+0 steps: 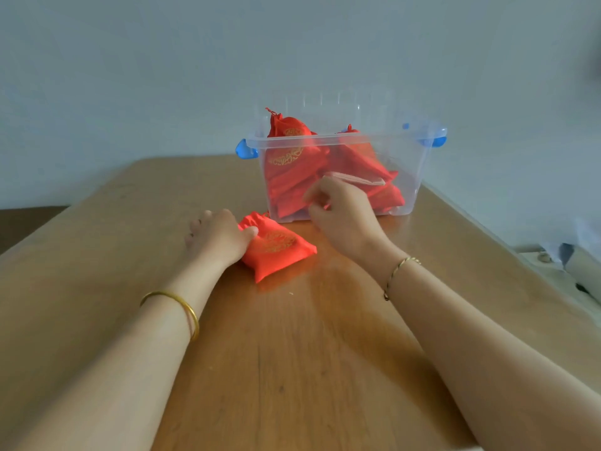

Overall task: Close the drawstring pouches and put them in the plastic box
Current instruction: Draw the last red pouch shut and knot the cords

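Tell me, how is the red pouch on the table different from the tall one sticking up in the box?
The table pouch lies flat; the box pouch stands upright. A left hand holds the table pouch; no hand touches the box pouch. Both are red with gold patterns.

We wear a smooth, plain gold bangle (pixel 175 308) round the wrist behind our left hand (pixel 218 239), and behind our right hand (pixel 341 216) a thinner, twisted gold bracelet (pixel 401 264) with a small bead-like end hanging from its lower side, both forearms bare.
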{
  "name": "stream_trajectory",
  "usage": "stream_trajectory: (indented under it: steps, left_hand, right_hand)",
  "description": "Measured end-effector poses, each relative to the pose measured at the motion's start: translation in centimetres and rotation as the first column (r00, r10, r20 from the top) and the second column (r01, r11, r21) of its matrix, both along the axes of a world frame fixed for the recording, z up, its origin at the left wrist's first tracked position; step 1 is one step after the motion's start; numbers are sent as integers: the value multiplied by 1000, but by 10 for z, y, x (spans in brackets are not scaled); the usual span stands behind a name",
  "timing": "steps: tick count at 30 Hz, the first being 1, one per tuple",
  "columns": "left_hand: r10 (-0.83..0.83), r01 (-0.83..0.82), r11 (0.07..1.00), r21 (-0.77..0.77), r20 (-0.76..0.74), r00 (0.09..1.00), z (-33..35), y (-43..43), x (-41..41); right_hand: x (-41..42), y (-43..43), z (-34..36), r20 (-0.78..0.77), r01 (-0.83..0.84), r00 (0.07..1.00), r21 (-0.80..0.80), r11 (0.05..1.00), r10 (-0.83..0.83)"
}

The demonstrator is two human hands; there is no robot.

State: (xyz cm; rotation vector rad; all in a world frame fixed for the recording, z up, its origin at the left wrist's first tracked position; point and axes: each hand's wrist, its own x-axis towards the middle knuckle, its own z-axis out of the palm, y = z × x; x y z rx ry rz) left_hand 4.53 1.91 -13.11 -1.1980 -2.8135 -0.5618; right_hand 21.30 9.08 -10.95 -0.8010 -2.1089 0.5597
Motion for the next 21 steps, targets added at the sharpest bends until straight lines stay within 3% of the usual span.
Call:
stream_trajectory:
  steps: [3,6,10,12,15,21]
  left_hand:
    - [-9,9,1000,25,0,1000,-5,0,-1]
    - [-207,174,959,226,132,969,-4,-1,3]
    - [-564,360,787,501,351,747,12,-11,21]
    - [-652,378,727,573,403,642,17,-15,27]
    - [-699,342,686,642,451,555,16,-16,29]
    - [-710,303,667,680,457,536,15,-15,27]
  right_hand:
    - [-1,-2,-10,93,-23,995,-50,998,28]
    - [1,-3,-10,104,-35,994,-86,996,44]
    - [8,-4,-2,77,-60,994,-156,986,73]
    - [12,-5,1,-9,-120,992,-257,959,122]
    - [15,-6,1,-161,-200,977,-438,877,142]
    - [19,-1,3,-472,-378,880,-642,667,44]
